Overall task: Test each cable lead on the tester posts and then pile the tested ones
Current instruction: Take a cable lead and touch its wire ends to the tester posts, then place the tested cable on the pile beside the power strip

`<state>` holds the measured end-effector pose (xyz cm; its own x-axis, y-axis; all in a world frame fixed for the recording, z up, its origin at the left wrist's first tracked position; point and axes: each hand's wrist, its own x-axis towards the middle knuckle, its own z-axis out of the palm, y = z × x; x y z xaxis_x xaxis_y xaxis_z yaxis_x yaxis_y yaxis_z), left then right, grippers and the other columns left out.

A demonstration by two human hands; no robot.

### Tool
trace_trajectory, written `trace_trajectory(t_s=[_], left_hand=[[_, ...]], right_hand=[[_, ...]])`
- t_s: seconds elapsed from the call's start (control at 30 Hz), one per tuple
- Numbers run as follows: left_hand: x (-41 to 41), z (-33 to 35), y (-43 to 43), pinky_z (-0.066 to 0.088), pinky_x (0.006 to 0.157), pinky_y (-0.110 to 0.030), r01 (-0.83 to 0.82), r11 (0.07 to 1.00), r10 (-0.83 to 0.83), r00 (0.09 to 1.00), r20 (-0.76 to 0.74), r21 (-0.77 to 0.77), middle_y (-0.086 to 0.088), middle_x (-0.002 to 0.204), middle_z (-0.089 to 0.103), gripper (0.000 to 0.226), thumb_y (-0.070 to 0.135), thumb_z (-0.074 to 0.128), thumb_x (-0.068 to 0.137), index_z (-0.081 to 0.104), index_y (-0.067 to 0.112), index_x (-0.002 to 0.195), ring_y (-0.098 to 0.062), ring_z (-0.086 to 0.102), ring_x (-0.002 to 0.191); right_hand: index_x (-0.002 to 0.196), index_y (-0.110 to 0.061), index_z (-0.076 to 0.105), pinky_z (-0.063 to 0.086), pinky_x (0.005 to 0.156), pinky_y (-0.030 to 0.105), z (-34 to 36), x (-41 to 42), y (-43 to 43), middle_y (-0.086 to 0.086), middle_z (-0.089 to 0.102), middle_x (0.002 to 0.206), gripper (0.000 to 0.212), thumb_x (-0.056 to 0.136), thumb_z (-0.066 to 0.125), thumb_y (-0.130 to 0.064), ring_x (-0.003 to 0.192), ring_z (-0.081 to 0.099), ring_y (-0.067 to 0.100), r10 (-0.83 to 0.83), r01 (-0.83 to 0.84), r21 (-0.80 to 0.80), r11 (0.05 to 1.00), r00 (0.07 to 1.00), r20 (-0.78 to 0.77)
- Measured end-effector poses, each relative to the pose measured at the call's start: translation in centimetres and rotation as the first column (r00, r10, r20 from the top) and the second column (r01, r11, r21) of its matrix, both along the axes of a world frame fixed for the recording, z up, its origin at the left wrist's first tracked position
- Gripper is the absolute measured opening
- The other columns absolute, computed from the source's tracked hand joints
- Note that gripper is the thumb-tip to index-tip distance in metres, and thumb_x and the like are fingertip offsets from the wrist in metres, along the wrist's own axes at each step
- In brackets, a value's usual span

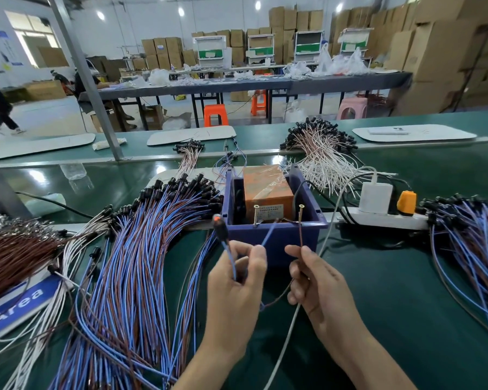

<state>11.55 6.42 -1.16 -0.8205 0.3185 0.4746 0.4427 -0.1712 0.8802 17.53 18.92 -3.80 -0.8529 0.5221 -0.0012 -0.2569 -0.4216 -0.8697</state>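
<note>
While a test is under way on the green counter point(392, 291), items read from left to right. At the far left lies a bundle of brown wires point(12, 249), with a blue-and-white sign reading "Area" point(20, 302) just below it. Beside these fans a large pile of blue and brown cable leads with black caps point(141, 249), edged on its left by a few white leads point(76, 243).

Left hand point(234, 280): fingers curled, thumb and forefinger pinching the blue wire point(269, 235) of the lead under test. The lead's black lamp head point(219, 225) stands above this hand and glows orange. The blue wire's free end points at the front rim of the dark blue plastic bin point(276, 237); whether it touches the left brass screw post point(256, 215) cannot be told.

Inside the bin sits an orange taped box point(266, 190).

Right hand point(319, 285): thumb and forefinger pinch the lead's brown wire point(301, 235), which runs up to the right brass screw post point(301, 213). A slack loop of the same lead hangs between the two hands.

A white cable point(330, 229) passes just right of the bin. Farther right lies a white power strip point(383, 218) carrying a white charger point(376, 197) and an orange plug point(406, 202), then a second pile of blue and brown leads point(473, 235). Behind the bin rests a heap of pale leads with black caps point(321, 153).
</note>
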Motion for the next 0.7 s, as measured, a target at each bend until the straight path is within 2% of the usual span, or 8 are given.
trace_trajectory(t_s=[0.07,0.17,0.27,0.43,0.5,0.57,0.63,0.7], left_hand=[[0.4,-0.3,0.3,0.039,0.048,-0.011,0.128,0.991,-0.126,0.991,0.037,-0.047,0.008,0.056,0.056,0.027,0.019,0.056,0.102,0.055,0.009,0.078,-0.002,0.049,0.047],[0.7,-0.8,0.7,0.047,0.051,-0.023,0.242,0.967,-0.228,0.961,0.154,-0.077,0.002,0.062,0.061,0.021,0.020,0.056,0.102,0.062,0.006,0.088,-0.010,0.055,0.053],[0.5,-1.0,0.9,0.051,0.052,-0.031,0.286,0.956,-0.264,0.936,0.234,-0.065,-0.002,0.065,0.063,0.022,0.024,0.057,0.102,0.064,0.004,0.095,-0.019,0.057,0.055],[0.0,-1.2,0.8,0.055,0.056,-0.031,0.312,0.948,-0.284,0.918,0.277,-0.061,-0.005,0.071,0.068,0.020,0.026,0.058,0.101,0.067,0.009,0.096,-0.020,0.064,0.060],[-0.1,-1.5,0.7,0.053,0.058,-0.026,0.303,0.948,-0.275,0.933,0.232,-0.093,-0.003,0.074,0.069,0.017,0.031,0.058,0.101,0.069,0.020,0.096,-0.014,0.065,0.063],[0.0,-2.0,0.7,0.046,0.057,-0.019,0.218,0.958,-0.199,0.973,0.116,-0.186,0.005,0.071,0.065,0.023,0.044,0.051,0.103,0.066,0.028,0.094,-0.004,0.057,0.060],[0.1,-2.4,0.6,0.040,0.055,-0.017,0.064,0.965,-0.078,0.996,-0.048,-0.254,0.008,0.071,0.061,0.032,0.054,0.040,0.101,0.061,0.032,0.093,-0.006,0.053,0.058],[0.0,-2.7,0.5,0.040,0.058,-0.017,-0.047,0.971,0.012,0.989,-0.147,-0.233,0.009,0.076,0.062,0.035,0.053,0.033,0.102,0.059,0.032,0.091,-0.012,0.057,0.064]], right_hand=[[0.108,-0.014,0.077,0.047,0.049,0.028,-0.3,-0.1,-0.2,0.007,0.061,0.079,0.038,0.087,0.063,-0.043,0.052,0.047,0.014,0.026,-0.025,0.073,0.997,1.000,0.000],[0.112,-0.019,0.077,0.048,0.052,0.028,-0.7,-0.1,-0.6,0.013,0.071,0.092,0.032,0.094,0.062,-0.042,0.058,0.053,0.014,0.059,-0.062,0.197,0.979,0.998,0.022],[0.115,-0.026,0.076,0.048,0.053,0.027,-0.8,-0.1,-0.7,0.011,0.073,0.090,0.036,0.092,0.057,-0.047,0.060,0.054,0.014,0.058,-0.066,0.277,0.959,0.998,0.037],[0.114,-0.024,0.076,0.049,0.053,0.026,-0.8,0.1,-0.5,0.019,0.067,0.092,0.037,0.088,0.068,-0.050,0.061,0.053,0.011,0.042,-0.046,0.288,0.957,0.999,0.022],[0.110,-0.022,0.077,0.049,0.052,0.025,-0.7,0.2,-0.5,0.012,0.067,0.088,0.037,0.084,0.068,-0.047,0.059,0.053,0.011,0.034,-0.036,0.282,0.959,0.999,0.014],[0.102,-0.021,0.079,0.048,0.050,0.025,-0.2,0.5,-0.3,0.004,0.064,0.080,0.032,0.083,0.067,-0.043,0.057,0.053,0.011,-0.003,0.002,0.248,0.969,1.000,0.002],[0.094,-0.020,0.077,0.047,0.047,0.027,0.3,0.7,0.2,0.002,0.063,0.077,0.022,0.087,0.064,-0.036,0.053,0.054,0.013,-0.061,0.061,0.171,0.983,0.998,-0.007],[0.091,-0.015,0.069,0.048,0.044,0.027,0.6,1.2,1.1,0.005,0.070,0.079,0.019,0.095,0.056,-0.028,0.050,0.059,0.018,-0.148,0.148,0.040,0.988,0.989,0.002]])
